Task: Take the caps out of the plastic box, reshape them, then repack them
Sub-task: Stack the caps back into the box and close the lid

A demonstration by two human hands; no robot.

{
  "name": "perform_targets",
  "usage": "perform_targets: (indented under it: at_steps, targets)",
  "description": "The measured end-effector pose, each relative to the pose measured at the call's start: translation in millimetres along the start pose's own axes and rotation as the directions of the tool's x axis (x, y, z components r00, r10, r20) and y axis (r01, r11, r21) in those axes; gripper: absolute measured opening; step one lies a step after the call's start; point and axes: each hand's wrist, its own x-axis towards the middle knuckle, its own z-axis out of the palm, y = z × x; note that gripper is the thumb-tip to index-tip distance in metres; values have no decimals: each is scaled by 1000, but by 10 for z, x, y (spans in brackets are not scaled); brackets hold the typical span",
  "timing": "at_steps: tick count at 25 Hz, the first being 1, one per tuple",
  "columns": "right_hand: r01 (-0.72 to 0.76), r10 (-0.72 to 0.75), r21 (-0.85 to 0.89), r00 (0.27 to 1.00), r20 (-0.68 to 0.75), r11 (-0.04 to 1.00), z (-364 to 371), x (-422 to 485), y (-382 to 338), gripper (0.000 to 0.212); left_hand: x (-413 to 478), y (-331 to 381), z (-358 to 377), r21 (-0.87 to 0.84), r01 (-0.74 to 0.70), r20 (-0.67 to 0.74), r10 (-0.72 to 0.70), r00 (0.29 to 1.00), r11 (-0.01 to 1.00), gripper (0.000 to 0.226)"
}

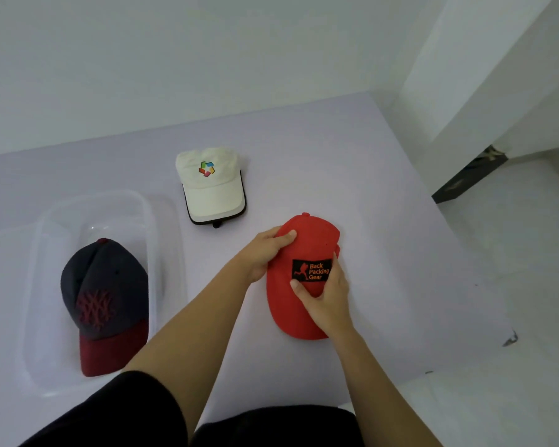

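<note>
The red cap (299, 285) lay flat on the pale lilac table (384, 221), to the right of the clear plastic box (162, 253) and well apart from it. Its long axis ran from far to near, with the top button at the far end and the brim pointing toward the person. A black patch (311, 271) reading "Back Packing Gear" faced up on its front. The left hand (265, 253) gripped the cap's left side near the crown, thumb pressed on top and fingers curled under the edge. The right hand (326, 295) clasped the front panel, thumb below the patch and fingers closed along its right side. Inside the box sat a navy cap (105, 291) with a maroon brim, that brim also toward the person. Beyond the box, to its right, a white cap (212, 185) rested on the table, brim pointing near as well.
</note>
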Motion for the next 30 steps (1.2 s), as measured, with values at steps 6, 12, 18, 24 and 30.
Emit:
perform_targets:
  at_steps: [6,12,18,24,30]
  targets:
    - [87,-84,30,993,-82,996,232,-200,-535,103,-502,329,-293,-3,-142,14,142,990,990,34]
    - [336,-327,115,941,-90,935,795,-494,-1512,99,-1456,870,-1192,77,-421,10,421,907,904,25]
    - [381,-381,133,924,-25,915,1640,-891,-2162,103,-2264,1267,-2308,226,-571,-114,603,789,789,29]
    - [360,-357,46,886,295,932,2279,-998,-2280,119,-2617,1463,-3000,344,-628,-213,710,672,698,28]
    - [52,15,-106,836,549,993,2459,-651,-2111,149,-2502,1486,-3271,330,-677,-237,752,615,658,26]
